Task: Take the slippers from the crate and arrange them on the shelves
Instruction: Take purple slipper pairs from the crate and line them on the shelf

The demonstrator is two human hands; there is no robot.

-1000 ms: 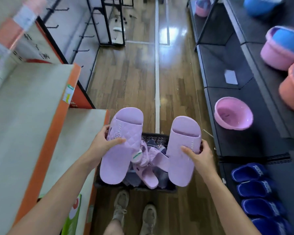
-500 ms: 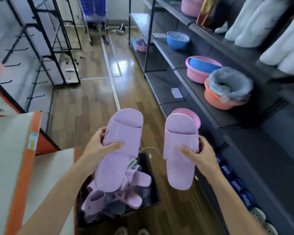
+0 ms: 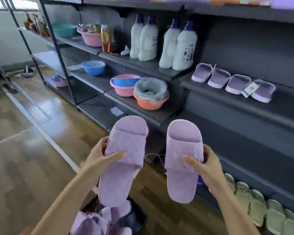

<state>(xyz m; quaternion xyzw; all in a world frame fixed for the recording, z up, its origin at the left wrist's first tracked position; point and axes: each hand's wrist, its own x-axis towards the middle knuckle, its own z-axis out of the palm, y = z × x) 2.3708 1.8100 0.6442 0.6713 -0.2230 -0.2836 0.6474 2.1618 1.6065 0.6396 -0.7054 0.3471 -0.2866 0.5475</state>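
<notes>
— Where are the slippers now?

— A lilac pair is held up in front of the shelves, over the crate (image 3: 139,216). The left hand (image 3: 100,156) grips the left slipper (image 3: 124,167) across its strap, thumb on top, fingers (image 3: 103,145) curled underneath. The right hand (image 3: 204,163) holds the right slipper (image 3: 182,175) the same way. A thin thread (image 3: 155,156) joins the two.

— How would you shelve them?

— I'd move both together so the thread doesn't pull taut or catch. I'd set them soles flat on the middle shelf (image 3: 227,102), on the bare stretch past the tagged end of the row of four (image 3: 234,82), facing as those do and side by side.

— What are they made of?

— They look like matte foam: thick soles, rounded open toes, a broad quilted strap with a small embossed mark. I'd guess they're light and a little squashy, so a gentle hold should do. More lilac ones (image 3: 98,221) lie tumbled in the crate.
</notes>
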